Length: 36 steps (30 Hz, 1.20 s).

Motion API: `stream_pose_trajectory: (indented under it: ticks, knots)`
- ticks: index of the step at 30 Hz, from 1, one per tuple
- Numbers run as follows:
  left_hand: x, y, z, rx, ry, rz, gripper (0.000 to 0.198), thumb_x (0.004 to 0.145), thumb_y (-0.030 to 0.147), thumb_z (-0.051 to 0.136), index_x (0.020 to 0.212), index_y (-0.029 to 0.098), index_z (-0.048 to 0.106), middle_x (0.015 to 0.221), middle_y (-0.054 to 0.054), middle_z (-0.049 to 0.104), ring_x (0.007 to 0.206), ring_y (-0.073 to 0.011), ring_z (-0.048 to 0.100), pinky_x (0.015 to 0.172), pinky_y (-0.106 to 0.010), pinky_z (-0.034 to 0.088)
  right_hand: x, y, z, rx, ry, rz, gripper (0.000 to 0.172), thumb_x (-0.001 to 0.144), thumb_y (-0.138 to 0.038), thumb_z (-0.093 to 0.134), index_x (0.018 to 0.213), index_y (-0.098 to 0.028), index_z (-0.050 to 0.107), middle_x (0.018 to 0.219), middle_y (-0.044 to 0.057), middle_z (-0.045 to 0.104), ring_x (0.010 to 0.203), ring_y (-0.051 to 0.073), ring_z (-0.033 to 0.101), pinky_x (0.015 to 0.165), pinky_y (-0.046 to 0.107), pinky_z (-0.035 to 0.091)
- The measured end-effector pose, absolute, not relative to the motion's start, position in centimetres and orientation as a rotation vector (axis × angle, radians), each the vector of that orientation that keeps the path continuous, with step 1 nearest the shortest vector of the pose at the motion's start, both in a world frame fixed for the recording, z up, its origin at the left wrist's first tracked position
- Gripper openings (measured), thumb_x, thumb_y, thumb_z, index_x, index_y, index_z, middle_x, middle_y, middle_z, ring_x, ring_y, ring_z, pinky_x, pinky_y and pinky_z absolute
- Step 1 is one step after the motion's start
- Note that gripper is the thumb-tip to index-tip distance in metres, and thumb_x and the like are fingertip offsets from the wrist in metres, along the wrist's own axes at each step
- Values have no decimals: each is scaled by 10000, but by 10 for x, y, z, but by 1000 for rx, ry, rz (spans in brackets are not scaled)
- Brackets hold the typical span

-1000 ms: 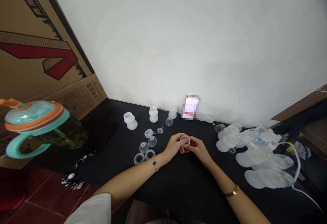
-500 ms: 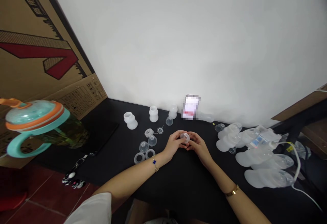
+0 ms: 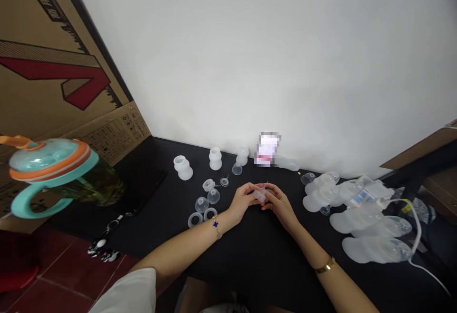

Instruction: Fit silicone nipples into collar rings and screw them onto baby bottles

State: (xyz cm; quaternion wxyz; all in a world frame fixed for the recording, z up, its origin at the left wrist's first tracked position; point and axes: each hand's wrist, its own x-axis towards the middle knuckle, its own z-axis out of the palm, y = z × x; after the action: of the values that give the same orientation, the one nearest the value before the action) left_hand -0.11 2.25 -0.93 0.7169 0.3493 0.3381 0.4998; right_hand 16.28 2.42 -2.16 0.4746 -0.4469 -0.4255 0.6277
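Translucent piece (image 3: 260, 195) in fingers (image 3: 247, 189), well inside edges of table (image 3: 278, 260).

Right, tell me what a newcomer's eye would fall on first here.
Probably the big turquoise-and-orange lidded jug at the left edge, in front of a red-printed cardboard box. Next might come the bright, pixelated screen by the white wall, near the middle. Below it, the left hand and right hand hold a small clear part above the black table.
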Motion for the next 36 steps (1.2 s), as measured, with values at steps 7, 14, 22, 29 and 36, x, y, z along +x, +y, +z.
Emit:
stream_pose_trajectory:
  ticks: [7, 14, 22, 29, 36]
  knots:
    - [-2, 23, -8, 760, 775, 1102, 177, 678, 170, 741, 824, 136, 649, 1146, -104, 718, 875, -172, 700, 749, -283, 592, 164, 25, -24, -1086, -1032, 1548, 418, 765, -448, 810, 1089, -226, 670, 850, 17, 705, 642, 144, 650, 569, 282, 582]
    - [-1, 24, -13, 855, 835, 1117, 280, 714, 232, 743, 974, 140, 699, 956, -63, 719, 761, -159, 695, 675, -270, 601, 164, 25, -23, -1095, -1055, 1564, 369, 765, -471, 801, 1007, -208, 710, 806, 17, 693, 646, 143, 648, 586, 278, 575]
    - [1, 27, -20, 1001, 965, 1143, 339, 770, 283, 712, 1079, 152, 671, 839, -35, 716, 616, -132, 672, 600, -251, 576, 166, 27, -24, -1078, -1063, 1630, 380, 764, -495, 800, 992, -199, 728, 815, 33, 696, 656, 148, 653, 598, 279, 576]
    - [-2, 31, -23, 1203, 965, 1193, 247, 811, 221, 640, 1049, 160, 673, 1002, -66, 685, 642, -107, 646, 590, -232, 559, 164, 25, -21, -1083, -1083, 1641, 402, 742, -468, 835, 1010, -196, 708, 797, 12, 680, 641, 128, 639, 578, 251, 563]
    - [-6, 25, -16, 1455, 1031, 1188, 383, 804, 116, 550, 1140, 221, 703, 1295, -74, 596, 667, -75, 596, 608, -214, 535, 163, 25, -21, -1059, -1049, 1608, 364, 749, -484, 826, 946, -211, 687, 790, -4, 658, 633, 123, 639, 574, 248, 565]
